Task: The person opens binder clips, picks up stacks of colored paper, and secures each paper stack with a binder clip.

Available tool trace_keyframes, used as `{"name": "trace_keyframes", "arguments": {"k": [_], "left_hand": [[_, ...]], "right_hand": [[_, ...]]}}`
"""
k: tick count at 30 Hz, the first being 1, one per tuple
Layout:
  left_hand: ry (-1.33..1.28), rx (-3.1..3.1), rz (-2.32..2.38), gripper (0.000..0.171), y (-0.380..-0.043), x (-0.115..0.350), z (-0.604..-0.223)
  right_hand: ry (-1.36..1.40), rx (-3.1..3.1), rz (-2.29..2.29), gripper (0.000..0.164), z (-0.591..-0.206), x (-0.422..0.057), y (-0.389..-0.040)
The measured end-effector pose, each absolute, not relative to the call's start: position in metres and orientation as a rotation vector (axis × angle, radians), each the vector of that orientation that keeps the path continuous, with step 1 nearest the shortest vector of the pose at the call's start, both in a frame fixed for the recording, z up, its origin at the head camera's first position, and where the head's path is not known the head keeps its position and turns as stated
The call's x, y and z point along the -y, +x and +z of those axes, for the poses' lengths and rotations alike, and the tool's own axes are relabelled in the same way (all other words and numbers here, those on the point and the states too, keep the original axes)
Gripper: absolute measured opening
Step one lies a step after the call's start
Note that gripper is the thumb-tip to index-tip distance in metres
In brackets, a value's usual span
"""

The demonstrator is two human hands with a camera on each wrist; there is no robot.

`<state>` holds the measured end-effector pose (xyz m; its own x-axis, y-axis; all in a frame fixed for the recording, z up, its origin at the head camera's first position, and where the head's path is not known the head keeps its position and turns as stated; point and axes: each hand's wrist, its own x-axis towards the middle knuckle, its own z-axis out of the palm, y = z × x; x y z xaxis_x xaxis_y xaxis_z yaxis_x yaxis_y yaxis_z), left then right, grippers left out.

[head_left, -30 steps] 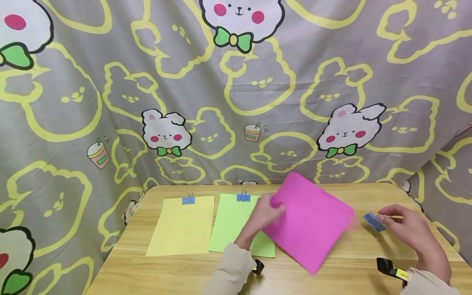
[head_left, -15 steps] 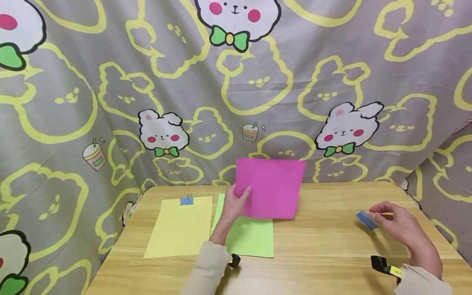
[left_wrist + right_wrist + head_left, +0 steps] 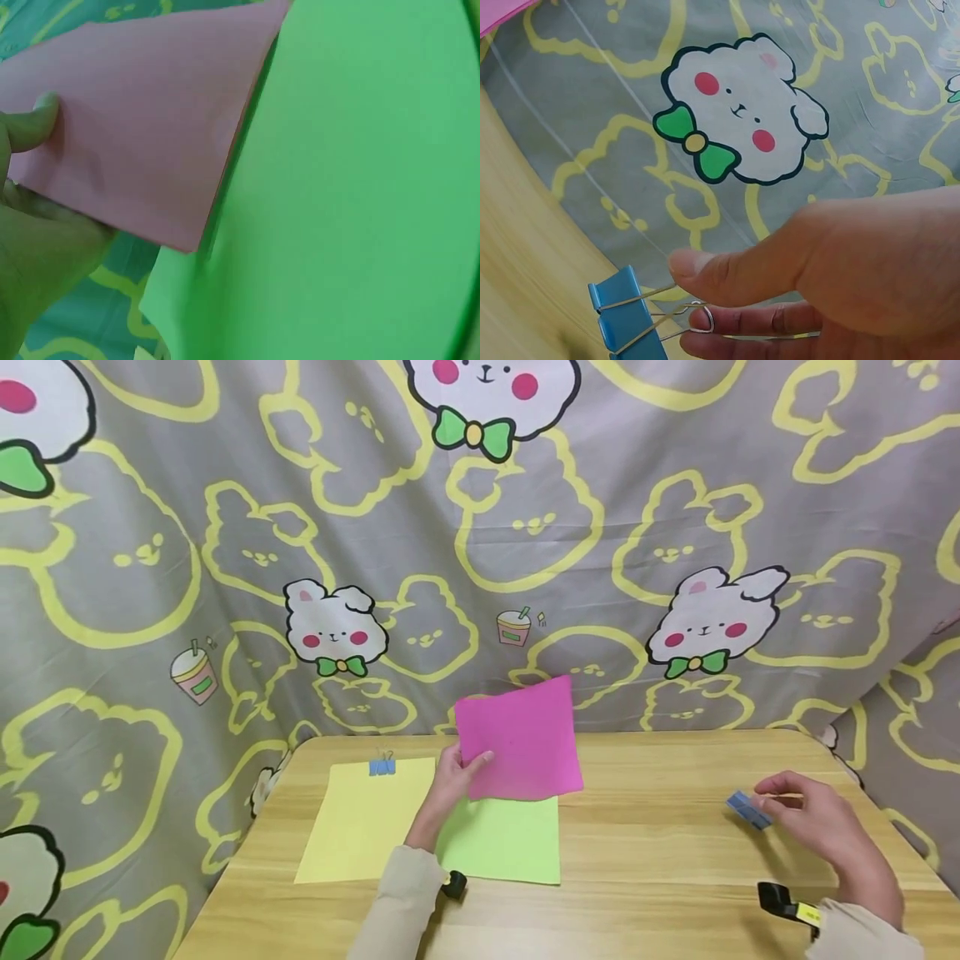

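In the head view my left hand [image 3: 446,789] pinches a sheet of pink paper [image 3: 519,739] at its left edge, thumb in front. The sheet is raised and tilted over the upper part of some light green paper [image 3: 506,843] that lies on the table. Seen from the left wrist, the pink paper [image 3: 150,127] stays flat, with the green beneath. Off to the right, my right hand [image 3: 817,822] holds a blue binder clip [image 3: 748,810] above the table. Its wire handles lie between thumb and fingers in the right wrist view, where the clip [image 3: 626,311] points left.
Yellow paper [image 3: 363,827] lies left of the green, with another blue binder clip [image 3: 382,767] on its top edge. The wooden table [image 3: 652,860] ends at a patterned grey curtain [image 3: 600,527] behind. Both wrists carry black camera mounts [image 3: 776,900].
My left hand has carried the pink paper leftward and tipped it up, now hiding the green paper's clip. The right hand, still holding its binder clip, has shifted slightly left.
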<state>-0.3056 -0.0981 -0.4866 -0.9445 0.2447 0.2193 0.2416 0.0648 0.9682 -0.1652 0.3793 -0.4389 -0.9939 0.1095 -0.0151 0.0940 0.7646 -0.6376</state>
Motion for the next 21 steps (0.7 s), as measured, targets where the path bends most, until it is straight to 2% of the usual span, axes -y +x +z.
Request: {"name": "trace_keyframes", "arguments": {"k": [10, 21], "left_hand": [[0.554, -2.204, 2.041, 0.023, -0.3057, 0.1030, -0.4878], [0.585, -2.291, 2.002, 0.017, -0.3001, 0.0985, -0.4856]], "right_hand": [[-0.165, 2.879, 1.019, 0.053, -0.4386, -0.3764, -0.1676], [-0.127, 2.864, 1.000, 0.059, -0.4379, -0.3724, -0.1711]]}}
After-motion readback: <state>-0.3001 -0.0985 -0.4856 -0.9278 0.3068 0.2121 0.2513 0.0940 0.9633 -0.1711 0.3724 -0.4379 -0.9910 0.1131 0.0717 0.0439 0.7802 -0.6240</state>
